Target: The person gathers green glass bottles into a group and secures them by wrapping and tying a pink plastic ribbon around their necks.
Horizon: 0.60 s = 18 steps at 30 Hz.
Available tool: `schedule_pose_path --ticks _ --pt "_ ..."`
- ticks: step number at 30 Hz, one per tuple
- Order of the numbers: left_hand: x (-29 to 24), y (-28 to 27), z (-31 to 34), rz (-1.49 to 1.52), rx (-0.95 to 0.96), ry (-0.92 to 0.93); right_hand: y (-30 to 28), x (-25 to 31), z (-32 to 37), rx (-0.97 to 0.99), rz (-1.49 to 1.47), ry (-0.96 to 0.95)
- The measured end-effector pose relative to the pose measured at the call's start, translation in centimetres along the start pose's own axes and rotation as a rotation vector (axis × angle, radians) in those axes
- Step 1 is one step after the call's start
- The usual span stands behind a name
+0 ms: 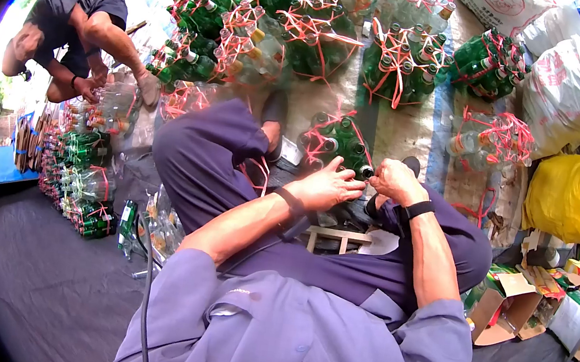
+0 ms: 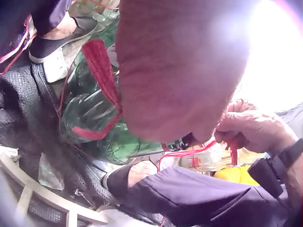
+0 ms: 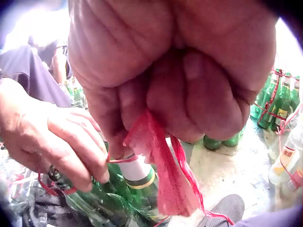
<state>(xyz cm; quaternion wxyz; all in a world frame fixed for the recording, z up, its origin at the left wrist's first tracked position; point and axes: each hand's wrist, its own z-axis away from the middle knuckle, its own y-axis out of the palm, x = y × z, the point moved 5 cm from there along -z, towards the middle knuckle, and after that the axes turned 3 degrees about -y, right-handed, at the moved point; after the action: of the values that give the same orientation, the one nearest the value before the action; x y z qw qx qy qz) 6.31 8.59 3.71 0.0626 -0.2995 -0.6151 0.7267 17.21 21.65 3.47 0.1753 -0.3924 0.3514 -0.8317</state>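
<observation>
Pink strip (image 3: 173,187) held at green bottle bundle (image 1: 342,144)

Bundle sits between the person's shoes (image 1: 275,109). Right hand (image 3: 180,71): fingers curled tight round strip, above bundle. Left hand (image 3: 64,137): fingers loosely extended at bottle necks, bundle's near side; can't tell if it pinches anything. Judged best: even pull, strip close to necks, left fingertips steadying glass, no jerks or slack.

No words or numbers can be read: the red print on the white sack (image 1: 563,96) right of the grip and the small lettering on the shirt (image 1: 299,336) below it are too small or blurred.
</observation>
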Motion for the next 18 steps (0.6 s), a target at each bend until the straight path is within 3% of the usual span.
schedule_pose_path --ticks 2,9,11,15,18 --pt "-0.2 0.1 0.2 0.001 -0.03 -0.019 -0.6 0.6 -0.1 0.093 -0.016 0.042" --pt "-0.7 1.7 0.5 -0.024 -0.063 -0.068 -1.6 1.5 -0.3 0.104 0.137 0.084" --pt "-0.7 1.3 0.5 -0.033 -0.093 -0.068 -2.0 1.8 -0.7 -0.032 0.154 -0.048" --pt "-0.7 1.3 0.5 -0.017 -0.066 -0.084 -2.8 2.3 -1.1 -0.066 0.132 -0.117" --pt "-0.7 1.8 0.6 -0.005 -0.074 -0.092 -2.8 3.4 -2.4 -0.137 0.155 -0.302"
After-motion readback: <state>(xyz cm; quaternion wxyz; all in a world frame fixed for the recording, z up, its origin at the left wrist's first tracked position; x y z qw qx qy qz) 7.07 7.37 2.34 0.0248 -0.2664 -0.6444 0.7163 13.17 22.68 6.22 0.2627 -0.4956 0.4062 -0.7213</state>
